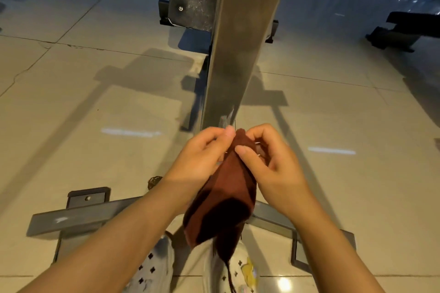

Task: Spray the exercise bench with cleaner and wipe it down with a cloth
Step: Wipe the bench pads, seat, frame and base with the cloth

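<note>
Both hands at frame centre, holding dark red cloth (226,188) by top edge. Left hand (202,154) grip: thumb and fingers pinching cloth. Right hand (269,162) grip: thumb and curled fingers pinching same edge. Cloth hangs down toward lower centre, above pale perforated clogs (154,266). Exercise bench (240,38) runs from hands to upper centre; grey base bar (78,216) lower left on tiled floor (71,114).

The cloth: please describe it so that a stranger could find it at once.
Start at the long bench running up the middle. At its near end both hands pinch the cloth, hanging above the shoes. It is the only dark red-brown thing.
</note>
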A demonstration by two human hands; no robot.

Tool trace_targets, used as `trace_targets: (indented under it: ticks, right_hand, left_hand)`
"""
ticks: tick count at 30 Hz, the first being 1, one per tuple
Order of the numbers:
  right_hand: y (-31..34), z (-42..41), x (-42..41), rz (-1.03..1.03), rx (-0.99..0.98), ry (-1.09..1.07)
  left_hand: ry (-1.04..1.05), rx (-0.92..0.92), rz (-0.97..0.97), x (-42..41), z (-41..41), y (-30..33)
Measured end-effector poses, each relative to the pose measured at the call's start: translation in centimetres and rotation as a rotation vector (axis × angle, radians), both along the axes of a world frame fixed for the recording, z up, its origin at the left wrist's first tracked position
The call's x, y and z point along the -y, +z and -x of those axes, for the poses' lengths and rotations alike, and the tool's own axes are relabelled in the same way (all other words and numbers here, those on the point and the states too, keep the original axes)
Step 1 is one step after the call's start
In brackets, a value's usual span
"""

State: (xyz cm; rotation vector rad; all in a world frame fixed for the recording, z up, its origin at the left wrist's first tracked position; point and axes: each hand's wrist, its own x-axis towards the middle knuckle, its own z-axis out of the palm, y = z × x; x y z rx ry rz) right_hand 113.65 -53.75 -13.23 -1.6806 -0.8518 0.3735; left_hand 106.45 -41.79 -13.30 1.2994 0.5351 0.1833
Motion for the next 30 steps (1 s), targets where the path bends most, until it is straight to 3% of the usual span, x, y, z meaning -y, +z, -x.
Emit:
trace_targets:
  ticks: [4, 8, 11, 15, 18, 23, 27, 30]
  right_hand:
    - [-0.5, 1.7, 1.7, 0.105, 0.099, -0.021]
    - [-0.9, 3.2, 3.2, 0.16, 0.073, -0.025]
    - [-1.3, 3.8, 4.2, 0.17, -0.061, -0.062]
    - [-1.0, 3.5, 5.2, 0.244, -0.133, 0.027]
    - [-0.6, 2.7, 5.6, 0.329, -0.167, 0.116]
    - [-1.7, 1.7, 6.4, 0.361, -0.41, 0.114]
    - [-2.3, 2.0, 7.3, 0.39, -0.384, 0.086]
    - [-2.7, 1.7, 7.1, 0.407, -0.313, 0.041]
  left_hand:
    - [-0.044, 0.039, 0.052, 1.0, 2.2, -1.1]
    - [-0.014, 0.062, 0.025, 1.7, 3.4, -1.6]
    - [-0.03, 0.109, -0.139, 1.3, 3.9, -1.5]
    - [-0.284, 0.127, -0.417, 0.4, 4.9, -1.1]
    - [-0.355, 0.142, -0.424, 0.1, 5.2, -0.4]
    - [-0.366, 0.117, -0.499, -0.2, 4.6, -0.3]
    - [-0.378, 0.053, -0.504, -0.5, 4.8, -1.4]
    - [-0.545, 0.053, -0.797, -0.9, 5.3, -2.0]
